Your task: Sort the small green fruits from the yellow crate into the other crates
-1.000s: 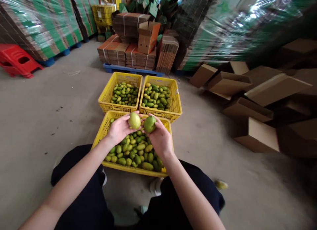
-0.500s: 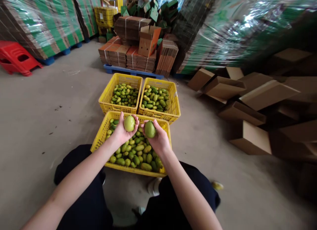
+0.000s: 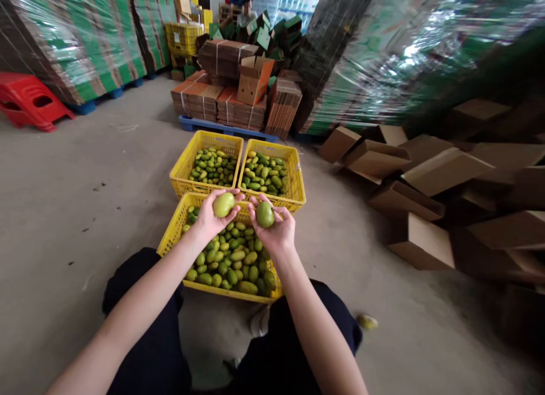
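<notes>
Left hand (image 3: 208, 220): half-curled, palm up, fingers partly spread past a pale yellow-green, smooth oval fruit (image 3: 223, 204) it cradles. Right hand (image 3: 280, 229): also half-curled, fingers fanned around a darker green, rounded fruit (image 3: 264, 214). Both fruits held above the far part of the front yellow perforated plastic crate (image 3: 171, 236), hands just beside each other, fruits apart. That crate holds a layer of mixed green and yellowish oval fruits (image 3: 236, 259). Two more yellow plastic crates (image 3: 182, 167) with similar fruit stand side by side just behind it.

Vs half a second ago: left fruit rolled from upright to lying tilted sideways; right-hand fingers opened out, having been wrapped closer; gap between the held fruits slightly wider. Same fruit in each hand.
</notes>
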{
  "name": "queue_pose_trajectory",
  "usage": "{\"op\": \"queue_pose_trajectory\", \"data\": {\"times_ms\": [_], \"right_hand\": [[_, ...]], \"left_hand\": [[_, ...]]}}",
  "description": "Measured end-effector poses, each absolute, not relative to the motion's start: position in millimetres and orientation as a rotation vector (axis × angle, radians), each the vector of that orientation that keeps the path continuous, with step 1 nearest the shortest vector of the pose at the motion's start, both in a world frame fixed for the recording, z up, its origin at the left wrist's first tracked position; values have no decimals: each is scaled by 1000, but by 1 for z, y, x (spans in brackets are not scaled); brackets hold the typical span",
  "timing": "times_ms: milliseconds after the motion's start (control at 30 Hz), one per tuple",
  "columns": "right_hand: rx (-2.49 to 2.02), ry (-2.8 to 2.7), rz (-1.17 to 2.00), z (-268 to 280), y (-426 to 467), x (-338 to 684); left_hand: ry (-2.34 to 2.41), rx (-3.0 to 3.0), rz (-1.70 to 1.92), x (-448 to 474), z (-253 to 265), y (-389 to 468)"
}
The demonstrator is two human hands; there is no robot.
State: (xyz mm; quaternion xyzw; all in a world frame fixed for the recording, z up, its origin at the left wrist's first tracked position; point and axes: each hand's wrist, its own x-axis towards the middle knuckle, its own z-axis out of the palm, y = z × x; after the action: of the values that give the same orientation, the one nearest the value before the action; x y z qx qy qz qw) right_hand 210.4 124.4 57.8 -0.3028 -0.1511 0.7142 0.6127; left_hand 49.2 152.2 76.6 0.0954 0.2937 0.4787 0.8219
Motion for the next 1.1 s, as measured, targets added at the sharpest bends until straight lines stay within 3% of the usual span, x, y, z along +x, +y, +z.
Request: {"op": "queue_pose_trajectory", "data": {"times_ms": [400, 733, 1100], "right_hand": [[-438, -60, 1469, 47, 145, 168], [-491, -167, 1590, 44, 152, 150], [-549, -125, 1520, 36, 156, 152]], "left_hand": [[195, -33, 1440, 83, 36, 158], [213, 46, 1512, 76, 28, 157], [137, 60, 1515, 79, 23, 151]]}}
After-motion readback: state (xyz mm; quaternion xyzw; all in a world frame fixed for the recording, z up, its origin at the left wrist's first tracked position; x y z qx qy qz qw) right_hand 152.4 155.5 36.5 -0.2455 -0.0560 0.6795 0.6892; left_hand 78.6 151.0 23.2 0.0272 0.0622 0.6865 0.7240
